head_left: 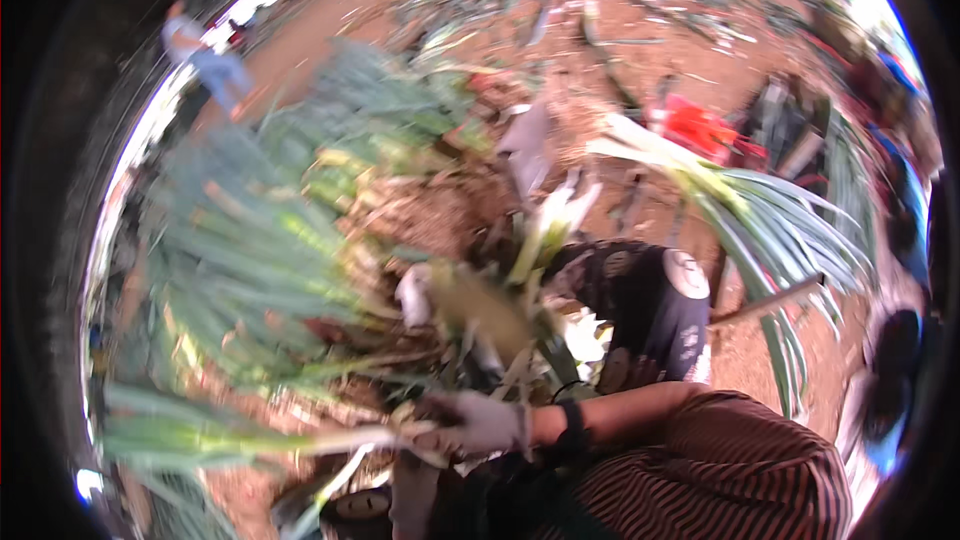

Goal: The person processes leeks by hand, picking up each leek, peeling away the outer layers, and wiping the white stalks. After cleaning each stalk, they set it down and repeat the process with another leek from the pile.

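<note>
My right hand (470,425), in a pale glove with a black band at the wrist, reaches left from a striped sleeve. It is shut on the pale stalk of a leek (250,440) whose green leaves run off to the left. Above it lies a big blurred heap of leeks (260,240) on red earth. A pale blurred shape (415,292) among the stalks may be my gloved left hand; its grip is unclear. Another leek (720,195), white stem and fanned green leaves, lies to the right.
A dark garment with white round prints (650,300) is beside my forearm. A stick (770,302) lies at the right, a red object (700,130) behind it. Cut leaves litter the far ground. One person in blue (205,55) stands far left; others sit at the right edge.
</note>
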